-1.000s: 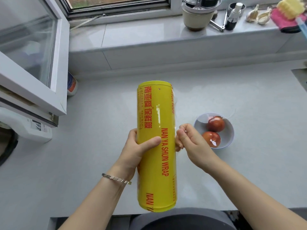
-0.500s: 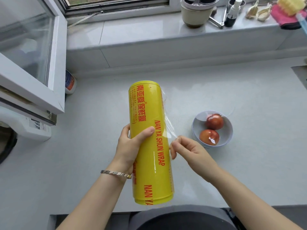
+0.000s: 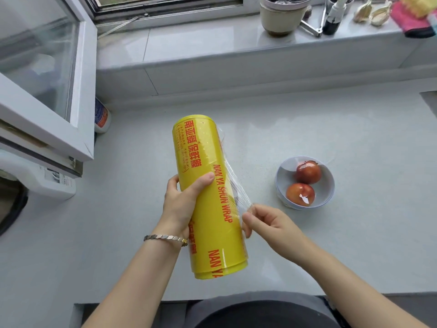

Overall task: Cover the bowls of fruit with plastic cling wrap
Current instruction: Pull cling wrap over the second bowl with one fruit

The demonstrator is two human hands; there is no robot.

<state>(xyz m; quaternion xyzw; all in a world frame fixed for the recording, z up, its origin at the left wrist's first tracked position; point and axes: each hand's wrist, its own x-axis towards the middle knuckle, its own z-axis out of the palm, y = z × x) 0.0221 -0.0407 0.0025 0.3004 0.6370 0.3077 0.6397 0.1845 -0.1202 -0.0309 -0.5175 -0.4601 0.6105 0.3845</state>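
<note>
Counter [image 3: 343,245] recorded as pale grey; its front edge is seen just below the forearms, its back edge is met by the step of a tiled sill [image 3: 201,43]; the left side is hemmed by an open window sash [image 3: 47,119] that juts over the counter, with a white appliance [image 3: 35,176] under it and a small bottle [image 3: 102,116] tucked behind the sash corner. Bare counter surface is seen between the roll and the sill step, and to the right of the bowl; a beige pot [image 3: 281,17] and a spray bottle [image 3: 334,15] are kept up on the sill, well apart from the work.

Cling wrap roll [image 3: 208,209] is held above the counter, tilted slightly, top end away from the person; it is yellow with red lettering. Left hand [image 3: 182,204] is wrapped round the roll at mid-length, thumb across the front; a bracelet [image 3: 165,238] is worn at that wrist. Right hand [image 3: 267,223] is just beside the roll; the edge of the clear film [image 3: 233,185] is pinched between thumb and fingertips, and a narrow, creased strip is drawn off the roll's right side.

Bowl [image 3: 281,185] is set on the counter right of the roll, near the right hand, not touched; it is uncovered; two red fruits [image 3: 308,172] are lying in it, side by side.
</note>
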